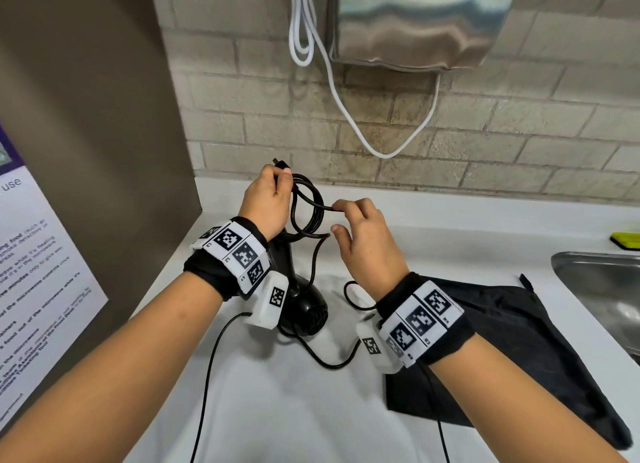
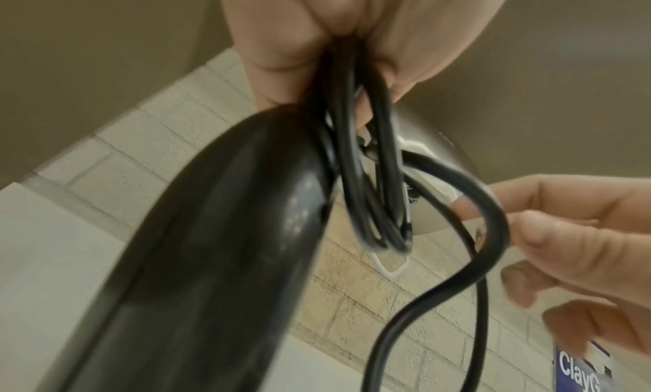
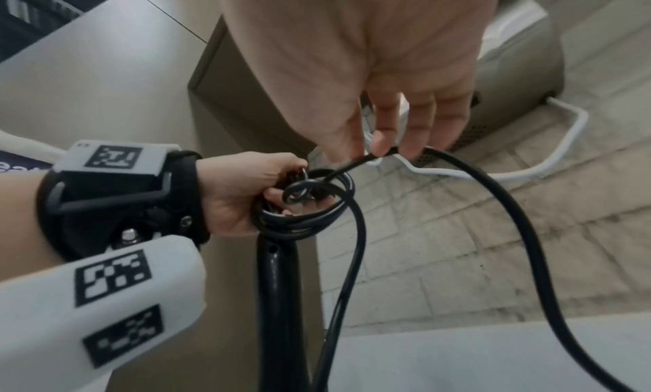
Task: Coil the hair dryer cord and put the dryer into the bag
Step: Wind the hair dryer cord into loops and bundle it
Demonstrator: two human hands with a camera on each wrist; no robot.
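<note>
dryer left of bag, on counter

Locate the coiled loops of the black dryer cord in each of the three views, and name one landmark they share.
Head: coiled loops hang at upper centre, gripped by the left hand.
Left wrist: loops hang at centre, below the palm, beside the dryer handle.
Right wrist: loops sit left of centre, above the handle.
Shared landmark: the white cable on the brick wall.
</note>
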